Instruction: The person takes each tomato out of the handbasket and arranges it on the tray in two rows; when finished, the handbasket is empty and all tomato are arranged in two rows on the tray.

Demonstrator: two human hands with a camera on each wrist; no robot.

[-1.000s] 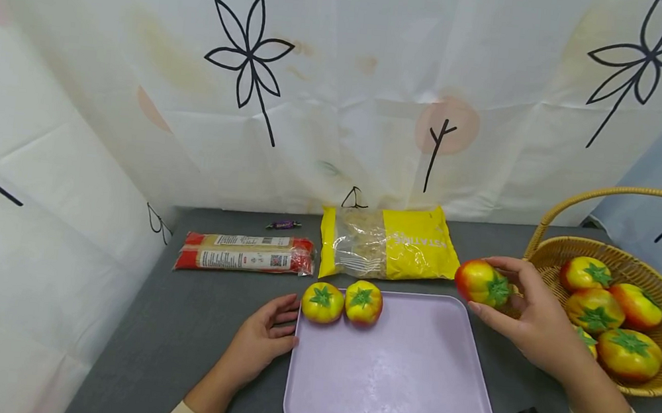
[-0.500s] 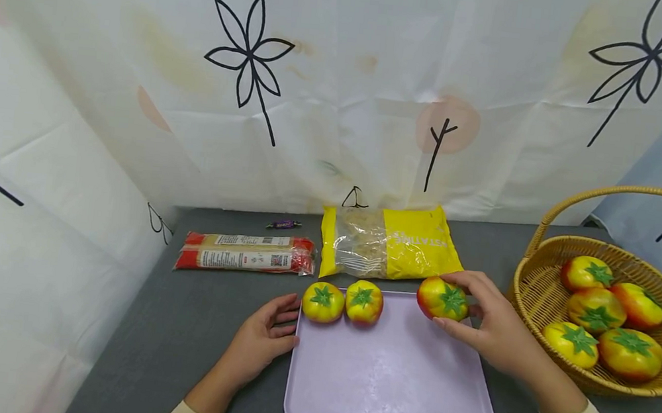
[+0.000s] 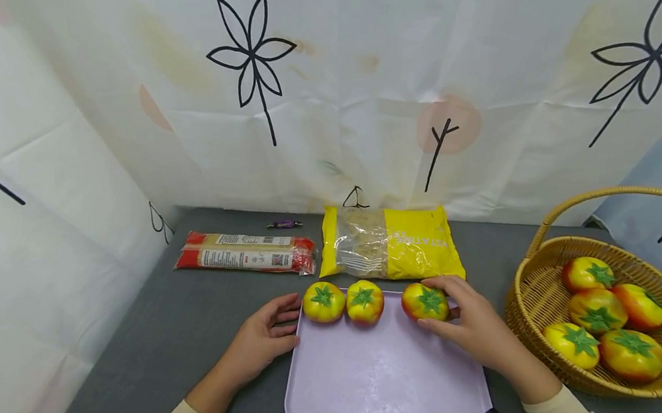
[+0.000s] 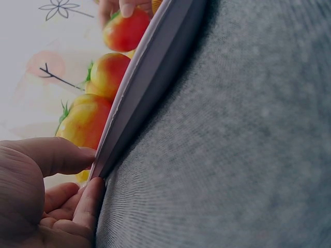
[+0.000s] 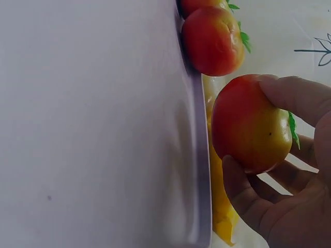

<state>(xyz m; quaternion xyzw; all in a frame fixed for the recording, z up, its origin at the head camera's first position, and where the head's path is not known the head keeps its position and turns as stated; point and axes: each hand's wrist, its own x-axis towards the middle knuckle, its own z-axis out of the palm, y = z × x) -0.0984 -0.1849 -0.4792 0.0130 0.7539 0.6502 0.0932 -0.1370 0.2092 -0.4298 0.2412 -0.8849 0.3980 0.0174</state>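
Between the right hand's (image 3: pixel 472 323) fingers (image 5: pixel 239 187), snug in their pinch, a red-yellow fruit (image 3: pixel 423 302) over the tray (image 3: pixel 386 378).

- We see a dark grey tabletop (image 3: pixel 188 326) beneath our right hand (image 3: pixel 469 323).
- Lilac tray (image 3: pixel 385 385): directly under our grip.
- Yellow bag (image 3: pixel 423 242): just beyond our grip.
- Long red-ended packet (image 3: pixel 245 253), purple-wrapped candy (image 3: pixel 284 225): well left.
- Wicker basket (image 3: pixel 542 300): right.

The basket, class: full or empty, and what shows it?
Neither: the basket is partly filled. Five fruits show inside, with bare wicker beside them.
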